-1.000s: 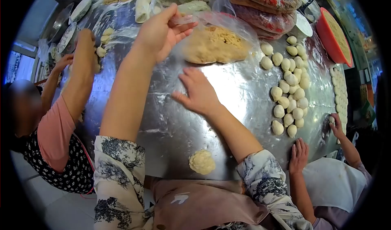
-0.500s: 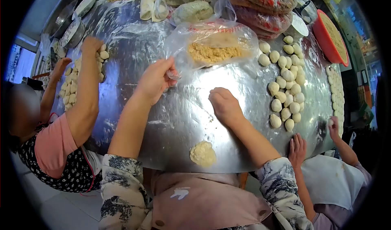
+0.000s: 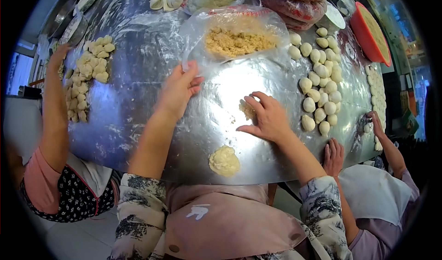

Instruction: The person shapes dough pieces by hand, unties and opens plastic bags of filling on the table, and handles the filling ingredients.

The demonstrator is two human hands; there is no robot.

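My left hand (image 3: 178, 92) pinches the near left edge of a clear plastic bag (image 3: 195, 34). Crumbly yellow-brown filling (image 3: 239, 42) lies in the bag, partly seen through the plastic. Lower down, my right hand (image 3: 270, 117) is open over the steel table (image 3: 198, 145), thumb and fingers spread. Just beside its fingers is a small clump of loose filling (image 3: 247, 109), with crumbs around it. A flattened round of dough (image 3: 224, 161) rests near the table's front edge, below both hands.
Rows of dough balls (image 3: 322, 80) lie to the right, and dough pieces (image 3: 94, 62) to the left. A red basin (image 3: 372, 34) and stacked bags (image 3: 297, 4) stand at the back. Co-workers' arms reach in from the left (image 3: 53, 108) and right (image 3: 336, 163).
My right hand has gone from closed to spread, uncovering the filling clump. My left hand still grips the bag, whose mouth shows more filling. The left co-worker's arm has drawn back leftward.
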